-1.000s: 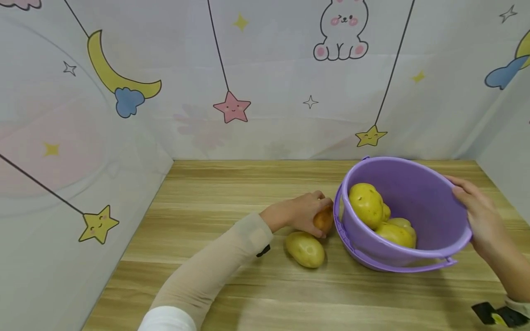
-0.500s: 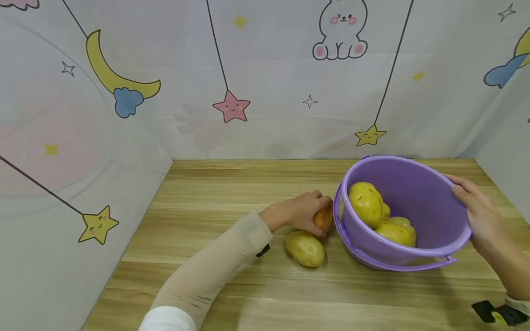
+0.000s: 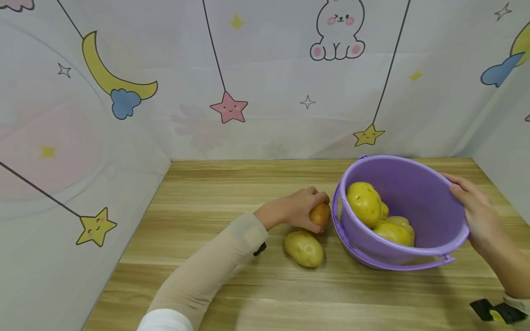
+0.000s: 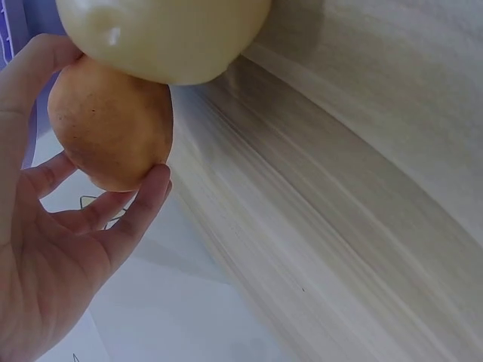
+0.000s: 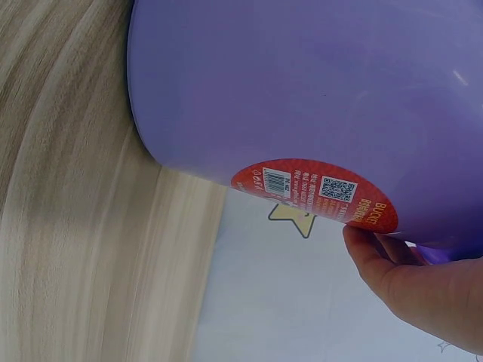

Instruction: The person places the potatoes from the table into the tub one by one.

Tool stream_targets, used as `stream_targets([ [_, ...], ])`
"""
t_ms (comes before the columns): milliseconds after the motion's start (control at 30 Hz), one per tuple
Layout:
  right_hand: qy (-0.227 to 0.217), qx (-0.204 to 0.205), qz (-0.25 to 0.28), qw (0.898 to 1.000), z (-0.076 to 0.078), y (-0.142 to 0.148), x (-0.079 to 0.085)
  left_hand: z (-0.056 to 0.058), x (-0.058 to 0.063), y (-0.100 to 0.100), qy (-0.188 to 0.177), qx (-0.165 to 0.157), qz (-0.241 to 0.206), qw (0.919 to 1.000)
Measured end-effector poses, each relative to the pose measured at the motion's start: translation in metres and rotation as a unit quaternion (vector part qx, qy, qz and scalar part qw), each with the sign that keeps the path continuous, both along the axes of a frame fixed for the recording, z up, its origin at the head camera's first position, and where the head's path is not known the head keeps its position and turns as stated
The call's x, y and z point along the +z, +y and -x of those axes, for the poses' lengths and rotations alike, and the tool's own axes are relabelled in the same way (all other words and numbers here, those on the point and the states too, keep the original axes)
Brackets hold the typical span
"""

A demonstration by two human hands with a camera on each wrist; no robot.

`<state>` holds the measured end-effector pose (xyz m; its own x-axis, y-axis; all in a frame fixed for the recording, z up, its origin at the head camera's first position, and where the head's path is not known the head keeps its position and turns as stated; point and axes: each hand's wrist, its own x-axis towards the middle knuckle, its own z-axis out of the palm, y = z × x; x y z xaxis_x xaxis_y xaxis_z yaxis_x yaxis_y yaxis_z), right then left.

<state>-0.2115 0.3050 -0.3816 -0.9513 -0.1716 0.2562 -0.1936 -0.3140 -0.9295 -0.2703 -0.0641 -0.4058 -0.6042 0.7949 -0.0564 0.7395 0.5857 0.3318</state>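
My left hand (image 3: 296, 209) grips a rounded orange-brown, potato-like vegetable (image 3: 320, 215), with the thumb on one side and the fingers curled round the other in the left wrist view. Right beside that hand, a yellow potato (image 3: 304, 248) lies on the table. A purple bucket (image 3: 430, 207) leans toward the left hand, its mouth facing up and toward me. Several yellow potatoes (image 3: 364, 203) lie inside it. My right hand (image 3: 476, 207) holds the bucket's right rim. In the right wrist view, its fingertips (image 5: 362, 245) reach the outer wall near a red label (image 5: 324, 192).
The wood-grain table (image 3: 215, 184) meets a pale printed cloth backdrop (image 3: 273, 69) behind and at both sides. The bucket's purple handle (image 3: 418, 266) hangs down along its near side.
My left hand and the orange-brown vegetable have shifted slightly left and back from the bucket. The right hand keeps the bucket tilted as before. The head view has turned a little.
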Motion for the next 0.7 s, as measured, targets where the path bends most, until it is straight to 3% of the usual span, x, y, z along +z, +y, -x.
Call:
stream_targets([
  [433,-0.001,-0.015,-0.029,0.999,0.0,0.003,-0.002,0.001,0.0,-0.007,-0.007,0.014,-0.01,0.9998],
  [700,-0.01,-0.011,-0.04,0.999,0.001,0.005,-0.001,0.003,0.007,-0.011,0.008,0.018,-0.032,0.9993],
])
